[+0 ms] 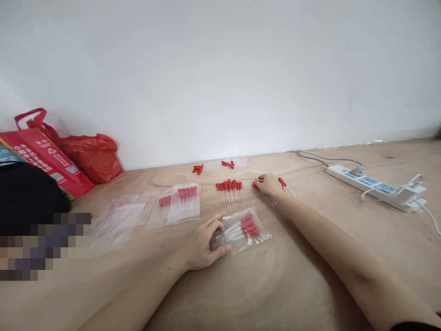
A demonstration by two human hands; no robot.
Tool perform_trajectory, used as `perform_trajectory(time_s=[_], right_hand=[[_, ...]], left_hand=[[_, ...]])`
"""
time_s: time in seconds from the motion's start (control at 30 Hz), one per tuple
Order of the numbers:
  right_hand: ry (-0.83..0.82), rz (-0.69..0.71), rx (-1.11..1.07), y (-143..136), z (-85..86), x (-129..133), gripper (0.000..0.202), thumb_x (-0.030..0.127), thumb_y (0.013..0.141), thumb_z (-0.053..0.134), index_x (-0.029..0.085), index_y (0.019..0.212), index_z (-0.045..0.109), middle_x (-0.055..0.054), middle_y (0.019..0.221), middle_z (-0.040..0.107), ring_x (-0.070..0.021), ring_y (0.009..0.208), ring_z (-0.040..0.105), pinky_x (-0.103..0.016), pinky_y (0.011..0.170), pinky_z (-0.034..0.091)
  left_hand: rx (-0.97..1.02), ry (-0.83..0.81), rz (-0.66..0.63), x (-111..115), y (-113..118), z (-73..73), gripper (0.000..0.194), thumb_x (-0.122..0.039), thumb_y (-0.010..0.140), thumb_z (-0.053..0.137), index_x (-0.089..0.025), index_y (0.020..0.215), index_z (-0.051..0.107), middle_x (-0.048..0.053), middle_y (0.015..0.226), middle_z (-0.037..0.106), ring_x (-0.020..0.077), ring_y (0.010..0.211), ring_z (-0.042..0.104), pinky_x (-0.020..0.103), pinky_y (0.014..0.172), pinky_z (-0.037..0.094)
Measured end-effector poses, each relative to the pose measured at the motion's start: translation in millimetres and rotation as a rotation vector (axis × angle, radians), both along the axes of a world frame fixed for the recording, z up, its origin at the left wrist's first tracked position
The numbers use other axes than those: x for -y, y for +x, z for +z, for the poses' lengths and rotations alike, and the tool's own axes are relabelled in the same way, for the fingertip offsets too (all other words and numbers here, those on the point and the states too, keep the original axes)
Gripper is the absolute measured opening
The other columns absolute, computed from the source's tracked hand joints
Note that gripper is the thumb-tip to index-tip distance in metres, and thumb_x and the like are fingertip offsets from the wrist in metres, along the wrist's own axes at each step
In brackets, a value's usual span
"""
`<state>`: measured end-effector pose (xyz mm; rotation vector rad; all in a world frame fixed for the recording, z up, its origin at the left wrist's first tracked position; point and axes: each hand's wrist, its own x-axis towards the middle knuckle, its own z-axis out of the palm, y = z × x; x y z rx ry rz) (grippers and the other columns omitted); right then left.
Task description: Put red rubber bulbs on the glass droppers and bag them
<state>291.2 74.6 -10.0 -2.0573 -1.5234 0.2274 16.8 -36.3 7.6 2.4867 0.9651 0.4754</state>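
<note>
My left hand (206,241) curls around the left end of a clear zip bag (263,223), thumb at its near edge and fingers at its far edge. Inside that bag lie several glass droppers (250,225) with red rubber bulbs, bulbs pointing right. Farther off, my right hand (269,185) is closed over some red-bulbed droppers (270,198); its fingers hide most of them, so their number is unclear. Just right of that wrist are a few more droppers (283,182). Between the hands, a row of several loose droppers (229,191) lies with bulbs away from me.
Filled zip bags (188,200) and flat empty bags (120,216) lie left. By the wall, loose red bulbs (198,169) rest near another clear bag (239,163). A corded power strip (370,186) is right; red bags (93,156) and a black item (31,197) stand left.
</note>
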Motion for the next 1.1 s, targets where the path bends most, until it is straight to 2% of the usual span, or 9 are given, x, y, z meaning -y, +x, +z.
perform_trajectory(time_s=[0.13,0.27,0.37,0.47,0.53,0.63,0.8,0.93,1.1], right_hand=[[-0.001,-0.014,-0.033,-1.6,-3.9,-7.0,0.021,0.031,0.068,0.054,0.019,0.079,0.068,-0.008,0.086,0.067,-0.0205,0.082,0.060,-0.025,0.065,0.042],[0.041,-0.010,-0.097,1.0,-3.3,-7.7,0.017,0.027,0.067,0.054,0.017,0.075,0.065,-0.008,0.081,0.066,-0.0187,0.076,0.060,-0.025,0.065,0.042],[0.104,0.002,-0.167,6.9,3.1,-3.7,0.017,0.027,0.071,0.051,0.016,0.078,0.061,-0.007,0.082,0.065,-0.0166,0.076,0.059,-0.024,0.066,0.042],[0.179,0.006,-0.237,17.5,11.4,7.8,0.022,0.030,0.078,0.041,0.014,0.088,0.054,-0.007,0.081,0.064,-0.0137,0.074,0.059,-0.023,0.064,0.043],[0.272,0.008,-0.372,24.0,13.5,20.6,0.025,0.033,0.082,0.036,0.015,0.095,0.047,-0.006,0.080,0.062,-0.0115,0.064,0.058,-0.022,0.057,0.044],[0.421,0.034,-0.747,26.6,7.3,44.4,0.021,0.038,0.081,0.040,0.019,0.089,0.041,-0.001,0.071,0.059,-0.0084,0.047,0.051,-0.020,0.043,0.041],[0.431,-0.009,-1.227,12.6,-11.3,74.9,0.014,0.031,0.079,0.048,0.021,0.076,0.039,0.003,0.063,0.058,-0.0062,0.043,0.050,-0.016,0.038,0.041],[0.355,-0.049,-1.372,0.0,-12.4,84.9,0.011,0.022,0.082,0.044,0.020,0.072,0.041,0.003,0.061,0.057,-0.0053,0.042,0.050,-0.014,0.036,0.041],[0.300,-0.046,-1.468,-14.7,-7.8,94.7,0.014,0.017,0.082,0.043,0.020,0.069,0.042,0.002,0.058,0.056,-0.0066,0.045,0.054,-0.015,0.040,0.045]], left_hand=[[-0.003,-0.025,-0.040,-0.3,-0.5,1.1,0.028,-0.031,0.077,0.052,-0.020,0.102,0.046,0.010,0.130,0.040,0.0239,0.116,0.043,0.038,0.092,0.038],[0.011,-0.023,-0.075,-0.5,0.6,0.7,0.036,-0.031,0.076,0.054,-0.021,0.109,0.044,0.009,0.129,0.042,0.0223,0.114,0.045,0.036,0.093,0.038],[-0.008,-0.024,-0.071,-0.6,1.2,0.3,0.038,-0.032,0.077,0.054,-0.020,0.112,0.044,0.009,0.129,0.042,0.0223,0.117,0.041,0.037,0.096,0.035],[-0.041,-0.021,-0.066,-0.9,0.8,-0.3,0.043,-0.034,0.077,0.053,-0.020,0.116,0.042,0.009,0.130,0.042,0.0227,0.120,0.038,0.039,0.099,0.033],[-0.060,-0.012,-0.066,-1.2,0.2,-1.0,0.044,-0.034,0.078,0.052,-0.020,0.119,0.040,0.008,0.129,0.043,0.0230,0.121,0.036,0.040,0.099,0.032],[-0.072,0.005,-0.080,-1.8,-0.8,-2.0,0.046,-0.033,0.079,0.051,-0.020,0.122,0.038,0.008,0.129,0.044,0.0224,0.121,0.037,0.040,0.099,0.033],[-0.105,0.008,-0.077,-1.7,-0.6,-1.3,0.048,-0.036,0.080,0.049,-0.020,0.123,0.037,0.007,0.130,0.043,0.0222,0.122,0.036,0.041,0.101,0.029],[-0.114,0.012,-0.085,-1.4,0.6,0.0,0.046,-0.037,0.081,0.047,-0.021,0.123,0.038,0.006,0.129,0.043,0.0212,0.122,0.035,0.042,0.106,0.021],[-0.110,0.002,-0.074,-1.0,1.2,0.1,0.046,-0.036,0.080,0.049,-0.021,0.123,0.038,0.006,0.129,0.044,0.0224,0.122,0.034,0.042,0.104,0.024]])
